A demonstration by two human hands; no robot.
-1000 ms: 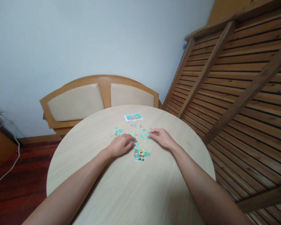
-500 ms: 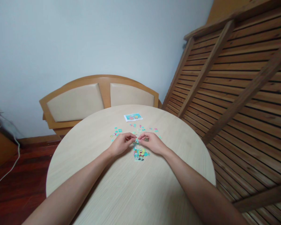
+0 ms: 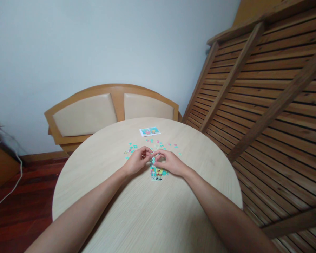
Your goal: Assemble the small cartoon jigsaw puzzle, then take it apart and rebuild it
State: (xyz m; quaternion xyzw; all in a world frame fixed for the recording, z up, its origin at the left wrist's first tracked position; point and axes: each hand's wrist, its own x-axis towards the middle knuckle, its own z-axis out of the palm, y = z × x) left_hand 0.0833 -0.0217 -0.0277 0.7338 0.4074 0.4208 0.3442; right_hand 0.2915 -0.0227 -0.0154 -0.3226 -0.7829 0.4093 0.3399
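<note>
My left hand (image 3: 139, 161) has its thumb and fingers bent together at the upper left of a small teal puzzle piece (image 3: 153, 160), which it appears to pinch by the edge. Opposite it, my right hand (image 3: 170, 162) is curved with thumb and index finger apart around the same piece; the index tip reaches my left fingertips. Just below the hands lies the joined part of the jigsaw puzzle (image 3: 157, 174), showing a yellow square cartoon figure and a brown-and-white one. My right thumb hangs over its upper edge.
Loose puzzle pieces (image 3: 133, 147) lie beyond my left hand, and several pink and teal pieces (image 3: 161, 144) lie beyond my right. A picture card (image 3: 150, 131) rests farther back on the round table (image 3: 116, 218). A headboard (image 3: 118, 89) and slatted wooden frame (image 3: 252, 95) stand behind and right.
My right hand has spread its thumb and index finger, and its thumb has come down toward the joined puzzle. The left hand has barely shifted.
</note>
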